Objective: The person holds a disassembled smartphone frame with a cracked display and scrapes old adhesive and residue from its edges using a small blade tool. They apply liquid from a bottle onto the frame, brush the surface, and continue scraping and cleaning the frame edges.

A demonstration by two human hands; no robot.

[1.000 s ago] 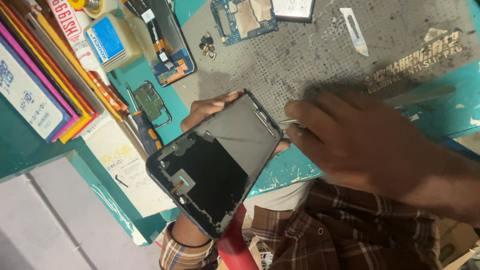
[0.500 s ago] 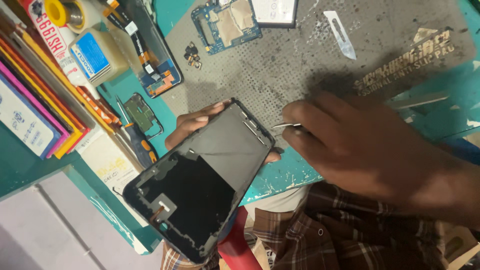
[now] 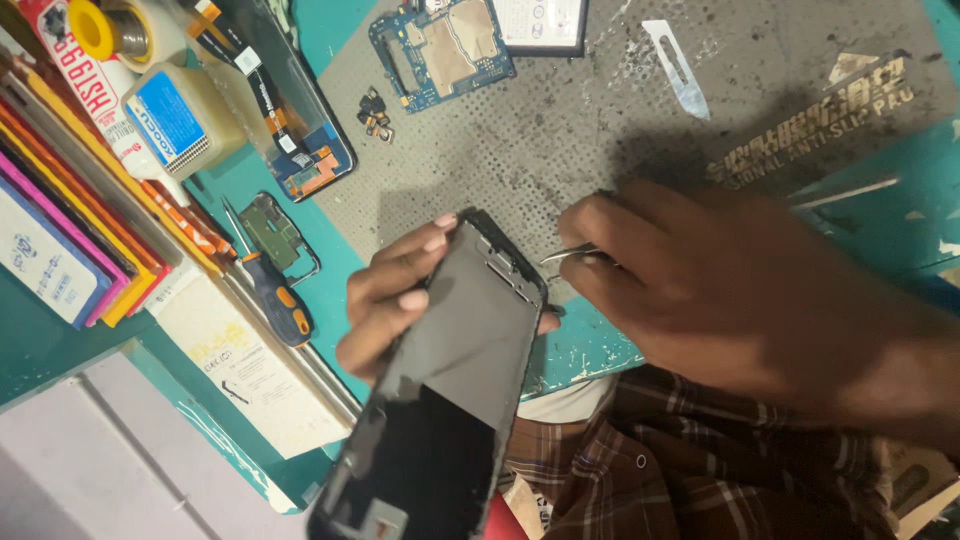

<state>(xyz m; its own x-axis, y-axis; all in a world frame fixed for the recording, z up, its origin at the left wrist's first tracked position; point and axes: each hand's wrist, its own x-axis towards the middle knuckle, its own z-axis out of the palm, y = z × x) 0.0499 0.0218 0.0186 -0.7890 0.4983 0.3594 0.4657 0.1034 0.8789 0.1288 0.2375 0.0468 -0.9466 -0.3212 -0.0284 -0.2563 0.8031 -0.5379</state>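
- The left hand [image 3: 400,300] grips an opened phone frame [image 3: 450,400] from behind, its fingers curled over the frame's left edge and a fingertip showing at the right edge; the hand is clamped on it.
- The phone frame tilts from its top end, just beside the right hand, down toward the lower edge of the view, with its bare inner side facing up.
- The right hand [image 3: 730,290] sits just right of the frame's top end, fingers pinched together on metal tweezers [image 3: 568,256].
- The tweezer tips point left at the frame's top right corner; whether they touch it cannot be told.
- Beyond both hands lies a grey perforated work mat [image 3: 560,130] on a teal table [image 3: 880,200].
- On the mat, well above the left hand, rests a blue circuit board [image 3: 440,45], with a few small dark parts [image 3: 374,110] just left of it.
- A thin metal blade [image 3: 678,68] lies on the mat above the right hand.
- Left of the left hand lies a screwdriver with an orange and dark handle [image 3: 280,295], and above it a small green board [image 3: 272,230].
- Farther up and left stand a clear bottle with a blue label [image 3: 180,115] and a yellow tape roll [image 3: 100,28].
- Coloured flat packs [image 3: 60,230] are stacked at the far left.
- Below the right hand shows a plaid shirt [image 3: 700,470].
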